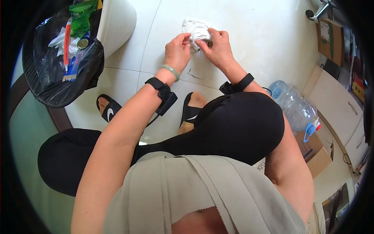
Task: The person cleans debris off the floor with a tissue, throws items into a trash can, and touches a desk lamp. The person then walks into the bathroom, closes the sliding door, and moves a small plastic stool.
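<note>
A crumpled white cloth (196,29) lies on the pale tiled floor, loosely folded with wrinkles across its top. My left hand (178,51) is at its left edge, fingers curled in and pinching the side. From the right, my right hand (218,50) grips it between thumb and fingers, the thumb pointing to the left. The undersides of the fingers and part of the cloth are hidden. A thin grey scrap (191,73) lies on the floor just below the cloth.
A bin lined with a black bag (39,84) stands at upper left, holding wrappers, tissue and a red-and-white tube. At right are a large clear water bottle (293,105), cardboard boxes (330,41) and a white cabinet (339,99). My sandalled feet are below my hands.
</note>
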Motion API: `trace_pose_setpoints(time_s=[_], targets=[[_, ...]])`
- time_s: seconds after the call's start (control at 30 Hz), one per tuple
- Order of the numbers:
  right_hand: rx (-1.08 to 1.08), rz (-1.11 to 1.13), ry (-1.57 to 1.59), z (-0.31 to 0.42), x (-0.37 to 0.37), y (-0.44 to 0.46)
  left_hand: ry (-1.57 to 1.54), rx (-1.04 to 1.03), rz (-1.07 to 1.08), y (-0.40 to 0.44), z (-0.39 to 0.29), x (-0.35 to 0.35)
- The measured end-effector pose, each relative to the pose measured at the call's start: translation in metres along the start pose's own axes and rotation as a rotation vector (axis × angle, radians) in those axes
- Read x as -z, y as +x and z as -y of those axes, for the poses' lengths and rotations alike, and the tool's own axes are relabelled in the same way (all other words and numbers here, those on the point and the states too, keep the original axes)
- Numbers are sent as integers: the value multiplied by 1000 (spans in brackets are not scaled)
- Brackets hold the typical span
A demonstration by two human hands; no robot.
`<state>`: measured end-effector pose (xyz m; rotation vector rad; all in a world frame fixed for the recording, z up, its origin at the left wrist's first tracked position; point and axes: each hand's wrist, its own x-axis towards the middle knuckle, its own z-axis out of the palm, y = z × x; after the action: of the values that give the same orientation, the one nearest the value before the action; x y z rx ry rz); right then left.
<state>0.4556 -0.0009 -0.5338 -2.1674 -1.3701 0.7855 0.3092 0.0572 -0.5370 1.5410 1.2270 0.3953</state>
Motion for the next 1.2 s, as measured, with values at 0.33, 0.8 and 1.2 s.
trace_pose_setpoints(time_s=[0.33, 0.8, 1.2], targets=[[75, -3, -308, 23, -11, -3, -280, 165, -174, -9, 8, 14], [224, 138, -90, 12, -9, 18, -552, 490, -385, -1, 3, 42], [542, 214, 704, 298, 174, 70, -371, 404, -331, -8, 41, 18]])
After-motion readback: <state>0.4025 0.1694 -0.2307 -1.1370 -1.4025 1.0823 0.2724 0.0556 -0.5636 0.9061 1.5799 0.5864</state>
